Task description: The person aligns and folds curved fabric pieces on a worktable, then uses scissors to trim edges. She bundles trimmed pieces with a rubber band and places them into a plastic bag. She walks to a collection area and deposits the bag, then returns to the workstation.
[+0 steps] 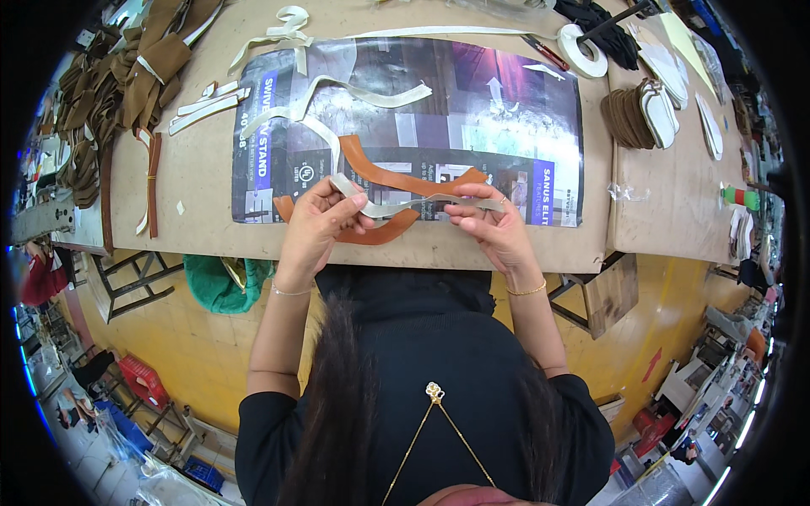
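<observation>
Our L hand (325, 215) has thumb & fingers pinched tight on a pale strip (388, 210); our R hand (494, 223) looks lightly closed on the same strip farther along, tho the grip is partly hidden. The strip spans btwn both hands, above the bench (202, 194) edge, its tail running up over a printed sheet (540, 110). Orange-brown strips (396, 178) lie on that sheet, just by our hands.

Risks, as we judge: the strip narrows btwn hands, prob. a twist; if we don't flatten it, it could crease or sit crooked. Loose R grip might let it slip. The tail crosses another pale strip (371, 99), so a pull could snag or drag that along. Orange-brown strips could get nudged off the bench too, b/c one lies near the edge.

Writing: the sheet has blue-purple bands at L & R w/ big white letters turned sideways, brand/product type, plus a round mark and smaller txt, mostly too tiny to read. No label seen on the strips.
</observation>
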Motion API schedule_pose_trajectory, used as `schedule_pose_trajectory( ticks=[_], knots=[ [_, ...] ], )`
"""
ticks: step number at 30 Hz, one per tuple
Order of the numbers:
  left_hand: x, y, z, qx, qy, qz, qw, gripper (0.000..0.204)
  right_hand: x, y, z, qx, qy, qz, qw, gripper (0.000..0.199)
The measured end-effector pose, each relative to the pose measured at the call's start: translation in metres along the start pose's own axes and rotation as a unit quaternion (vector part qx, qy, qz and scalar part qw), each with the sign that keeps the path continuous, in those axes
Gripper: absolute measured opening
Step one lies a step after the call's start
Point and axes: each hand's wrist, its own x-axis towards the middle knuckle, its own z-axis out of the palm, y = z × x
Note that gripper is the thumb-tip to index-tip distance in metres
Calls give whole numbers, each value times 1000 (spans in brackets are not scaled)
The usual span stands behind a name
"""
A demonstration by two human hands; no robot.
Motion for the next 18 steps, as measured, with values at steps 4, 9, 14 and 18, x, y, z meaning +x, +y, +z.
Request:
schedule_pose_trajectory(
  ticks=[4, 9, 14, 18],
  knots=[
    [5, 0, -4, 29, -6, 42, 999, 17, 9, 6, -4, -210, 74, -32, 974, 26],
    [13, 9, 5, 33, 1, 53, 998, 23, 3, -13, 12, -332, 121, -34, 935, 25],
    [11, 27, 15, -2, -29, 63, 998, 23, 3, -19, -1, -205, 55, -21, 977, 34],
    [3, 36, 20, 15, -41, 82, 996, 25, 3, -27, -6, -207, 40, -8, 977, 33]
  ],
)
